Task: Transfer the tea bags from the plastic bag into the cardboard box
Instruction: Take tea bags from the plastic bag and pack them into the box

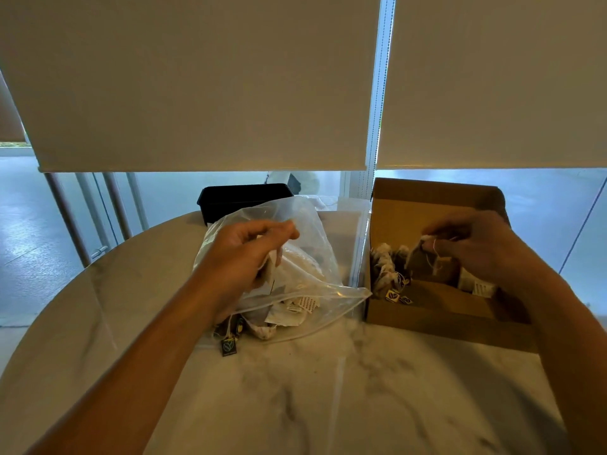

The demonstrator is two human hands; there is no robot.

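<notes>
R hand (473, 247) pinches a tea bag (427, 261) over the cardboard box (437, 310), L hand (249, 254) grips plastic bag (315, 251) w/ more bags inside; advise lowering before release, string clear of rim.

brown cardboard box (427, 310), marbled table (328, 389) (white, grey-veined)

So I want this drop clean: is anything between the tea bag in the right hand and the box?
Nothing visible. The right hand holds the tea bag over the open box, lid up.
</notes>
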